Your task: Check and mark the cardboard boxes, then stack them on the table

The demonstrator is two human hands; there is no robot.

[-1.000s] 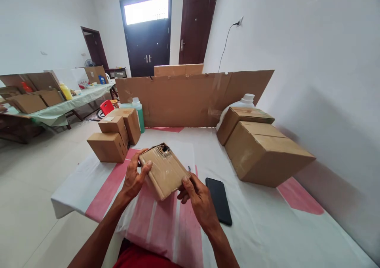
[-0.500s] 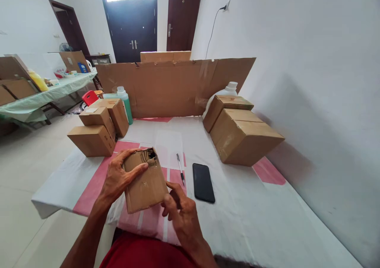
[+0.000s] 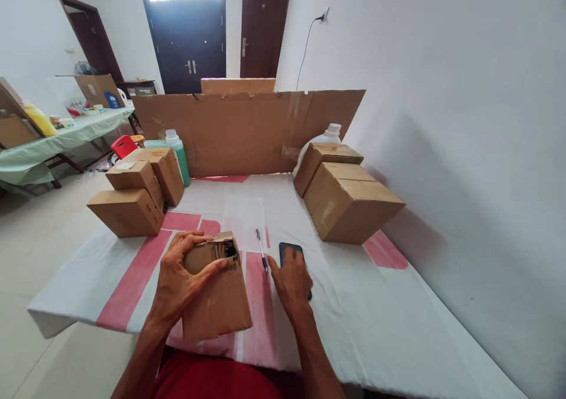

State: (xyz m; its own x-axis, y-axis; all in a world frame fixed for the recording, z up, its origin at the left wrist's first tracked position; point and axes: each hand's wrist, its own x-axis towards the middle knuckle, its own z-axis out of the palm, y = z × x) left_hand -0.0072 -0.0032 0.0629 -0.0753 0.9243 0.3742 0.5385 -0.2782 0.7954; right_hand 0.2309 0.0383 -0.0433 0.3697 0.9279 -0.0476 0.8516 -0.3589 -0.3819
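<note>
My left hand (image 3: 181, 278) grips a small brown cardboard box (image 3: 216, 302) from its left side, thumb across the near face and fingers along the top. The box is tilted, and its upper right corner has a torn, dark hole. My right hand (image 3: 289, 278) is over the black smartphone (image 3: 283, 256) lying on the table, covering much of it; its thumb stands apart from the fingers, which are slightly blurred. Whether the fingertips touch the phone I cannot tell. Just left of that hand a pen (image 3: 262, 249) lies on the cloth, near the thumb.
Cardboard boxes (image 3: 126, 210) stand at the left with a green bottle (image 3: 180, 162) behind them. More boxes (image 3: 354, 201) and a white jug (image 3: 331, 132) stand at the right. A cardboard panel (image 3: 247, 134) closes off the table's back. A white wall (image 3: 464, 122) runs along the right.
My right hand has left the box's lower right edge and moved right, over the phone. My left hand still holds the box, which has come slightly lower and turned a little.
</note>
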